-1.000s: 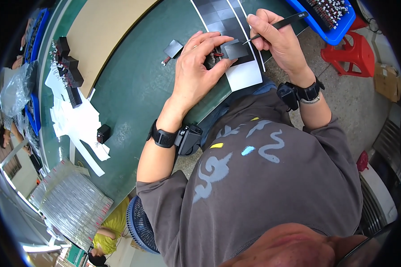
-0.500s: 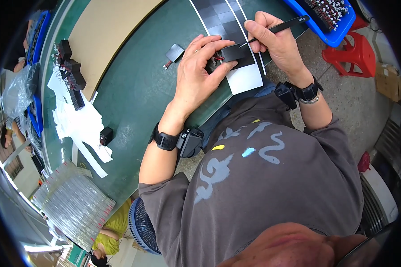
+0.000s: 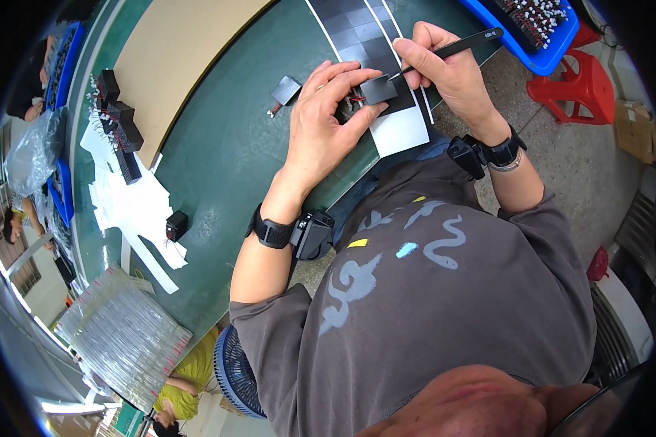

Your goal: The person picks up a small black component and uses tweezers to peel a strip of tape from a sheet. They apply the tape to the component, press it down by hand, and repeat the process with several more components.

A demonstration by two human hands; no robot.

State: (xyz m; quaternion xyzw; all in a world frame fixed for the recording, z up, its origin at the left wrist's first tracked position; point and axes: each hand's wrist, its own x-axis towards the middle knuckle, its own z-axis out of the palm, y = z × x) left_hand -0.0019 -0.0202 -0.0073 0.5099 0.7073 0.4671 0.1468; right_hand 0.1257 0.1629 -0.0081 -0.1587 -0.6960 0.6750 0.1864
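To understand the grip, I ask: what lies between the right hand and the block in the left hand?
In the head view, the thin end of the tweezers extends from the right hand toward the block; contact is unclear.

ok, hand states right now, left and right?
Left hand: closed on a dark block with red wires, pinched between thumb and fingers.
Right hand: closed on black tweezers, their tip at the block.

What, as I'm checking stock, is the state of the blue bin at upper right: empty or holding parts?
Holding parts: white-tipped pieces show inside the blue bin. How full, I cannot tell: the frame cuts it off.
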